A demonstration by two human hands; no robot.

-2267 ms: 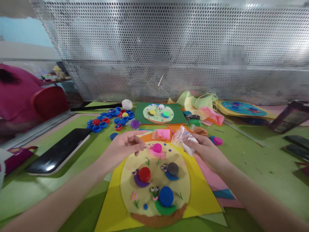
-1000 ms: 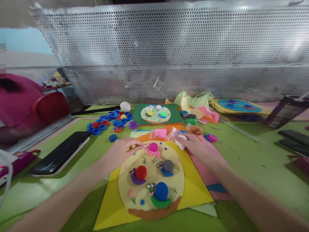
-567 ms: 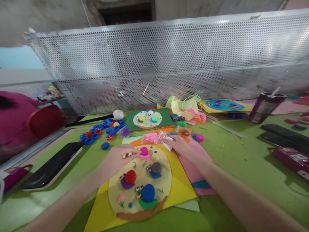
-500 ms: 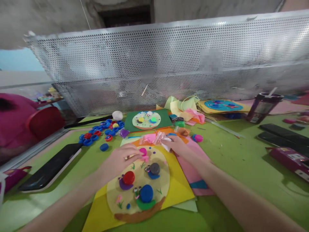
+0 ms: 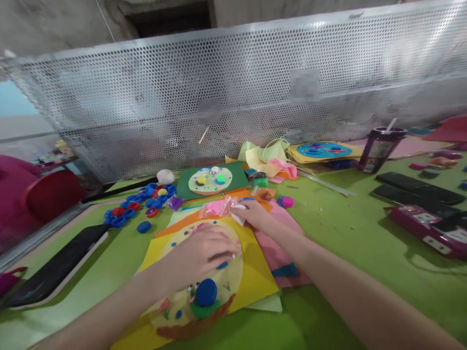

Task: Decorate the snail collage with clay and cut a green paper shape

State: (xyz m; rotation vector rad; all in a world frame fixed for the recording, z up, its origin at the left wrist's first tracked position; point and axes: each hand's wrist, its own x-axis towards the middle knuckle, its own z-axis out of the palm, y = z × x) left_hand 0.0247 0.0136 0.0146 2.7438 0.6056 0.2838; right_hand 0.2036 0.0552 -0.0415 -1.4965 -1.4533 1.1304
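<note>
Left hand: the left hand is over the middle of the round picture, palm down, fingers bent and close together; a tiny white speck shows at the fingertips; whether they pinch it, I cannot tell
Right hand: the right hand grasps a white lump in clear plastic, at the far right edge of the yellow sheet
Round picture: cream, lying on the yellow sheet; partly hidden by the left hand and forearm
Snail: the blue-capped snail has a green body and goggly eyes; it sits on the near part of the round picture, just above a brown strip
Small shapes: a pink flower and a blue dot to the left of the snail; a grass tuft to its right
Packets: a pink packet just left of the white lump; a brown packet beyond the right hand; a purple packet near the bottle caps
Far side: a green sheet bearing a smaller round picture; a white ball to its left; a metal panel behind
Left side: a loose blue cap; a black device lying flat
Right side: a dark cup with a straw, upright; a purple case nearer
</note>
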